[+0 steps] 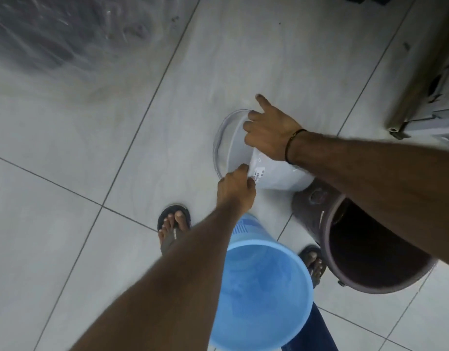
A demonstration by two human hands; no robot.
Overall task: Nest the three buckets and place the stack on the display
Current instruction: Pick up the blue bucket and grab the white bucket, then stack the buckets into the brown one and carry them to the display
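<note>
1. Currently the left hand [234, 184] and right hand [267, 130] both grip the white bucket [274, 173], tipped on the floor [91, 148].
2. Likely light, slick plastic; hold its rim.
3. Behind the hands stand the blue bucket [258, 295] and brown bucket [365, 249].

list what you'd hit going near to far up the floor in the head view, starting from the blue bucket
blue bucket → left foot in a sandal → left hand → white bucket, lying on its side → right hand
</note>
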